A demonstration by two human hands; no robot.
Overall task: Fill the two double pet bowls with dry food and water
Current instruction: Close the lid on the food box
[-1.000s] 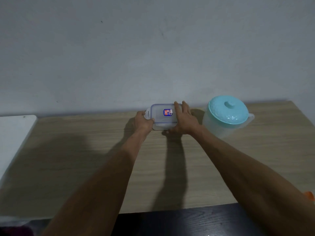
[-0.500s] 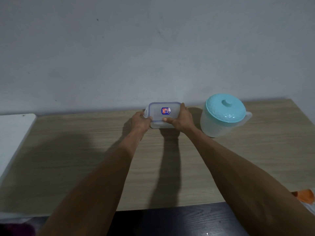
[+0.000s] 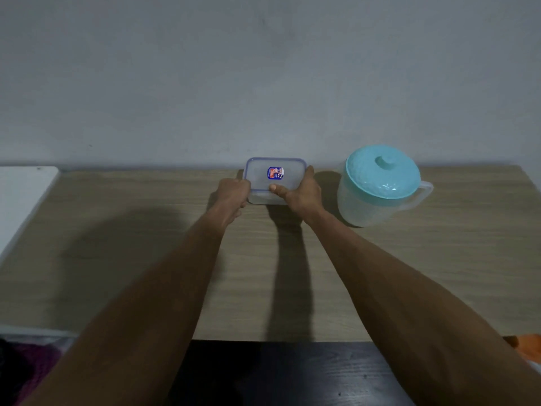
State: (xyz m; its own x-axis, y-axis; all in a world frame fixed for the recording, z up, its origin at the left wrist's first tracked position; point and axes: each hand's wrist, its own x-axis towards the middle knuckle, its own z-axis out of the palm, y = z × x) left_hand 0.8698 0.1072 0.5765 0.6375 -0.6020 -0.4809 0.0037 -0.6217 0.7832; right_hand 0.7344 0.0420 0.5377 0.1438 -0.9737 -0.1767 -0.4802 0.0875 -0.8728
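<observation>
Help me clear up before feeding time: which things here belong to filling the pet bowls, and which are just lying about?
For the job:
- clear lidded container, gripped at its ends by the left hand and right hand
- translucent pitcher with teal lid

Lying about:
- white surface at the left edge
- orange object at the lower right edge

No pet bowls in view.

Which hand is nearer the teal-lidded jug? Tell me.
Right. The right hand grips the container at its right end, beside the jug; the left hand grips its left end, farther off.

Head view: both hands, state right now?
Left hand: grips the clear container at its left end.
Right hand: grips its right end, thumb on top.
</observation>
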